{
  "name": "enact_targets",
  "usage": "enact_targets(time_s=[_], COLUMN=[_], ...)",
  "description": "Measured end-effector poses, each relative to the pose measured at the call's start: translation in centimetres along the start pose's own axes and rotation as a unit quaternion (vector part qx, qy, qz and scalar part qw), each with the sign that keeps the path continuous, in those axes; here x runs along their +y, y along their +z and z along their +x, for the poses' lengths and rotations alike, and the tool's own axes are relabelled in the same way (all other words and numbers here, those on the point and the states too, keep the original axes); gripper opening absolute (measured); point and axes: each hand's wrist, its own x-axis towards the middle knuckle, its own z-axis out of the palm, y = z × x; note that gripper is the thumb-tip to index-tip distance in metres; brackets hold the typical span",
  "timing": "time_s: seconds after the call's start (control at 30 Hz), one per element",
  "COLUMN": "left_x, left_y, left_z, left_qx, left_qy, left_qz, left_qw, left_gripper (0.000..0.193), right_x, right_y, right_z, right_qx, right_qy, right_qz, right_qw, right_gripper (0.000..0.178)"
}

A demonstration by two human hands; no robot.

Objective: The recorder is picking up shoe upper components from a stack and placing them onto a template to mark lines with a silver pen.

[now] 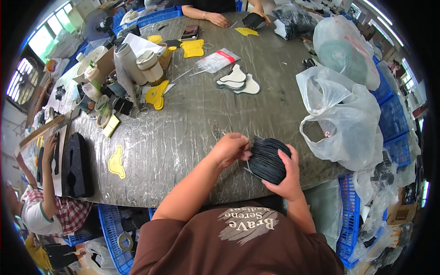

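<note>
A thick stack of thin black sheet pieces [269, 160] is held up in front of me, just above the table's near edge. My right hand [289, 176] grips it from the right, thumb and fingers wrapped round its side. At its left edge, the fingers of my left hand [232, 149] are pinched together. What lies between them is hidden, though a thin greyish strip [248, 166] shows just below. Farther off on the table lie white shaped pieces with dark edges [236, 80], partly overlapping. A single yellow shaped piece [117, 162] rests to the left.
Cups and a tumbler [126, 57] crowd the table's [192, 133] left side. White plastic bags [343, 119] bulge along the right. Opposite me, a co-worker's hand [216, 19] rests near yellow pieces [246, 31]. Another person reaches in from the left beside black foam [77, 165]. Blue crates [350, 215] stand below.
</note>
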Motion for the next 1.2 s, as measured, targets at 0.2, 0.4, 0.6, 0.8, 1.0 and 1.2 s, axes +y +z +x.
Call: enact_targets(time_s=[0.2,0.4,0.6,0.8,1.0,1.2], left_x=[-0.3,-0.3,-0.7,-0.3,1.4,0.9], left_y=[-5.1,-6.1,-6.0,-4.4,-16.9,-17.0], left_z=[-0.4,-3.5,-5.4,-8.6,-10.1,-10.4], left_qx=[-0.116,-0.038,-0.03,0.076,0.395,0.431], left_qy=[-0.071,0.091,0.201,0.34,0.213,0.358], left_qz=[-0.177,0.203,0.439,0.629,0.609,0.431], left_qw=[0.975,0.974,0.875,0.695,0.654,0.707], left_gripper=[0.014,0.01,0.017,0.02,0.037,0.031], right_x=[-0.4,-0.5,1.0,4.5,3.4,-1.0], right_y=[-1.3,-0.3,3.3,6.9,7.1,9.2], right_z=[-0.2,1.0,3.9,8.5,8.6,10.8], right_qx=[-0.03,-0.044,0.194,0.356,0.202,0.079], right_qy=[0.026,0.2,0.247,0.311,0.313,0.23], right_qz=[0.24,0.706,0.754,0.584,0.736,0.661], right_qw=[0.97,0.679,0.577,0.66,0.565,0.71], right_gripper=[0.1,0.101,0.066,0.045,0.048,0.067])
